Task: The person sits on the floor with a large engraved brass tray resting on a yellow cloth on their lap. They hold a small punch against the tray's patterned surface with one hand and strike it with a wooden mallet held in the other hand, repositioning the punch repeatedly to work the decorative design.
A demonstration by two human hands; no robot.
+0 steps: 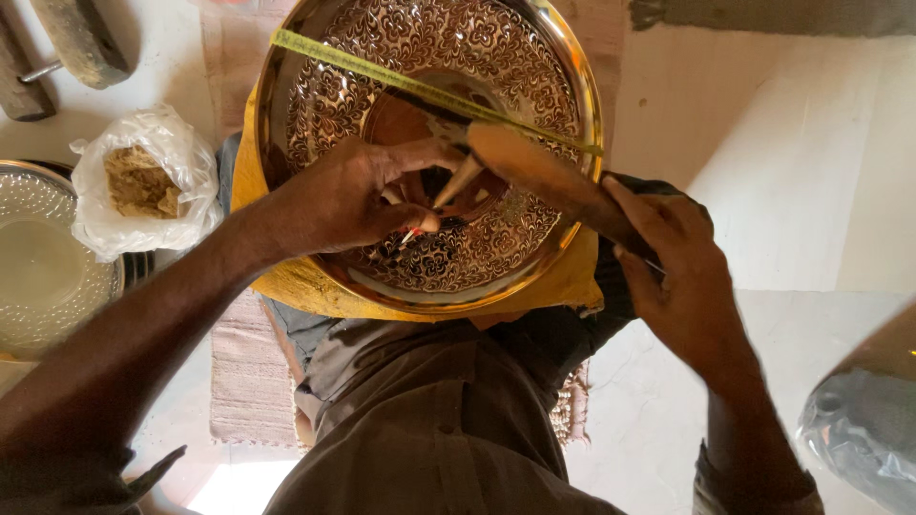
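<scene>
Engraved brass plate (477, 57): left hand (334, 195) pinches chisel (456, 181), right hand (682, 272) grips mallet (544, 176).

Yellow tape (429, 92) across tray (563, 67)

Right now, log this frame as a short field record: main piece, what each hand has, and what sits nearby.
main piece: round engraved brass plate with floral pattern, on a yellow cloth over the person's lap
across plate: yellow measuring tape, laid diagonally
left hand: pinches a thin pointed tool against the plate's centre
right hand: grips a wooden mallet, blurred, its head close to the tool
left side: plastic bag of brownish lumps; patterned metal tray
under the person: woven mat
</scene>
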